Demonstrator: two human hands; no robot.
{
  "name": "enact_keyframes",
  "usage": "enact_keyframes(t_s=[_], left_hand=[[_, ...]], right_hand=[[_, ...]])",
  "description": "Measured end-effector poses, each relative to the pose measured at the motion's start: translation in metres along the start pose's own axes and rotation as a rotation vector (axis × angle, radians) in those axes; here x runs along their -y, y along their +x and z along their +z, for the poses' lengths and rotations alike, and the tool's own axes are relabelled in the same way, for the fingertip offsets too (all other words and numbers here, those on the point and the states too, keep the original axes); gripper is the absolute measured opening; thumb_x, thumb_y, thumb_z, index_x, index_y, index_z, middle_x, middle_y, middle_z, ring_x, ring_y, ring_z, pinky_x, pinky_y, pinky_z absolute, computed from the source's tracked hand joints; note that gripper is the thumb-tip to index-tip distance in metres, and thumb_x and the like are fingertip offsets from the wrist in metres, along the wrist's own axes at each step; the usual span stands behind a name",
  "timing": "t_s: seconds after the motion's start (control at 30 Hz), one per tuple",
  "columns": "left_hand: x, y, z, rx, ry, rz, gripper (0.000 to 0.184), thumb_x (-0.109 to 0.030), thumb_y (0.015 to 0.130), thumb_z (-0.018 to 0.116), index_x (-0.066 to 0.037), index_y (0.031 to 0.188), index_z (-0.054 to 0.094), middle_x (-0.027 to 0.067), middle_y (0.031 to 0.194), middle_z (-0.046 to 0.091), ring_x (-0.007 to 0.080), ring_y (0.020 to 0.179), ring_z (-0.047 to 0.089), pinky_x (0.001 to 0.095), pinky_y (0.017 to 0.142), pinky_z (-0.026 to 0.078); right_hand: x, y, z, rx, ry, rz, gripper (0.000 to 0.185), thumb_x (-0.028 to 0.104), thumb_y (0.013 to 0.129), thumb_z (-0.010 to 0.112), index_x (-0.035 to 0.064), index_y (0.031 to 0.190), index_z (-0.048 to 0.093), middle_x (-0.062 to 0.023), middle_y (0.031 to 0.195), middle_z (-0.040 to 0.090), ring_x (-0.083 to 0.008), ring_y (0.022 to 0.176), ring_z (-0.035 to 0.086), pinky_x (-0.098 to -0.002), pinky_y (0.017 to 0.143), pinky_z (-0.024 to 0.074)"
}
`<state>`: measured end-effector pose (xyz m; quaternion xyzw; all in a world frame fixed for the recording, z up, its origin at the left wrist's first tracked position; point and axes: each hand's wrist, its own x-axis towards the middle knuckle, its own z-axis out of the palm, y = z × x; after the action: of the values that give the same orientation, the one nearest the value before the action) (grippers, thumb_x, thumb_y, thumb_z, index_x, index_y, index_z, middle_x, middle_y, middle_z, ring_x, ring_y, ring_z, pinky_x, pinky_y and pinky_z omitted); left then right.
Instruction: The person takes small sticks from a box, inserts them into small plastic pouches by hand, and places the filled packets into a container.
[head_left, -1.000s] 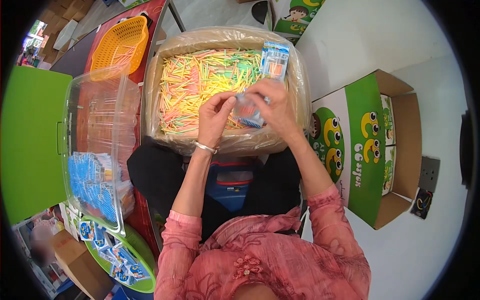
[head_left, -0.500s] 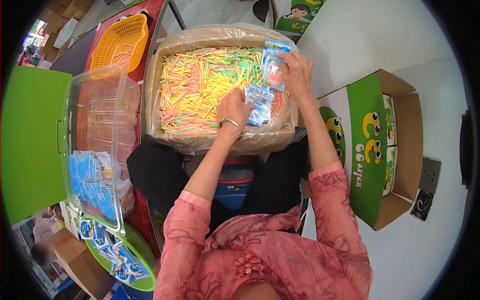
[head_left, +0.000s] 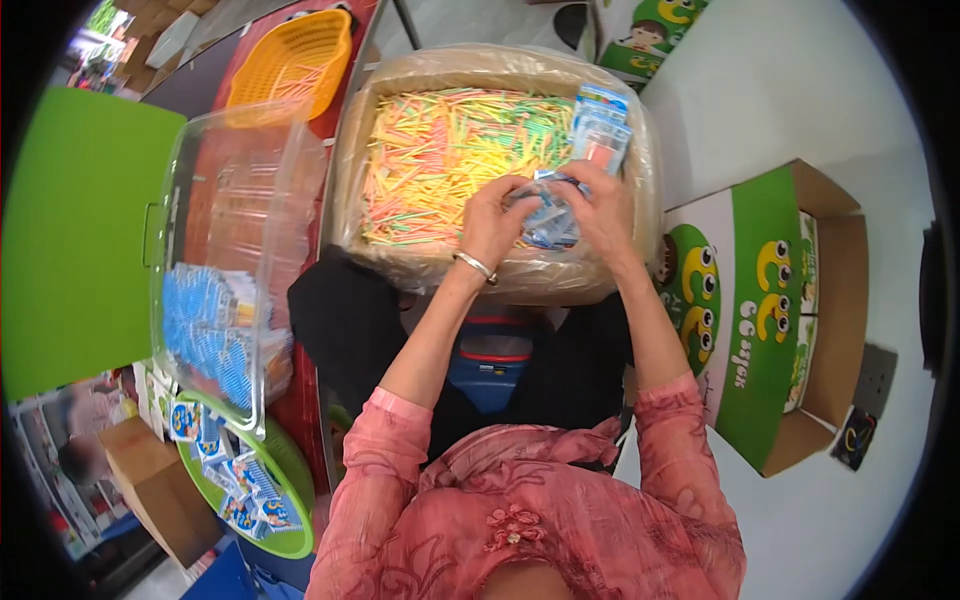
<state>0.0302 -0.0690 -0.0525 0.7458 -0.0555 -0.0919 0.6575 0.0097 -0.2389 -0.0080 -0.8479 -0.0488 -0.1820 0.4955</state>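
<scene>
My left hand (head_left: 490,222) and my right hand (head_left: 604,212) meet over the near right part of a lined cardboard box (head_left: 440,266). Between them is a clear plastic packet (head_left: 548,222) with blue print, its upper edge pinched in the fingers of both hands. Thin pastel sticks (head_left: 450,165) in pink, yellow and green fill the box. Just beyond my right hand, a blue-and-clear packet (head_left: 602,142) with something pink inside lies on the sticks, overlapping another blue packet (head_left: 602,98). The fingertips partly cover the packet I hold.
On the left, a clear plastic bin (head_left: 262,350) holds many blue-striped packets. Behind it stands a yellow basket (head_left: 330,85) with some sticks. A green tub (head_left: 300,540) of filled packets is at lower left. An open green carton (head_left: 765,390) stands at right.
My right hand has left the far packet and come down to the nearer one, joining my left hand. The view has shifted, so the surroundings sit further right.
</scene>
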Motion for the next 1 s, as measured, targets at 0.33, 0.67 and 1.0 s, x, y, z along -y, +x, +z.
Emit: enact_keyframes(t_s=[0.33,0.67,1.0], left_hand=[[-0.008,0.0,-0.006,0.084,-0.164,0.104,0.016,-0.012,0.091,0.069,0.002,0.098,0.066,0.0003,0.083,0.066,0.0055,0.075,0.056,0.0231,0.067,0.047],[-0.019,-0.026,-0.038,-0.254,0.11,0.011,0.023,-0.02,0.095,0.061,0.002,0.091,0.067,0.0089,0.069,0.065,0.015,0.062,0.057,0.0312,0.06,0.047],[-0.015,-0.032,-0.085,-0.786,-0.025,0.128,0.025,-0.018,0.101,0.055,0.001,0.087,0.061,-0.0011,0.075,0.055,0.0058,0.07,0.046,0.0257,0.062,0.042]], right_hand=[[0.009,0.008,0.002,0.097,-0.017,-0.075,0.006,0.005,0.084,0.065,-0.0008,0.082,0.065,-0.0138,0.072,0.059,-0.029,0.072,0.059,-0.0381,0.066,0.0439],[0.006,0.02,0.056,0.221,0.386,0.176,0.02,0.012,0.089,0.067,-0.0017,0.075,0.063,0.0001,0.058,0.048,-0.0063,0.059,0.043,-0.0274,0.053,0.0347],[-0.004,0.052,0.163,0.253,-0.406,-0.425,0.011,0.01,0.078,0.067,0.0043,0.086,0.071,-0.0122,0.085,0.066,-0.0294,0.087,0.061,-0.0429,0.077,0.0431]])
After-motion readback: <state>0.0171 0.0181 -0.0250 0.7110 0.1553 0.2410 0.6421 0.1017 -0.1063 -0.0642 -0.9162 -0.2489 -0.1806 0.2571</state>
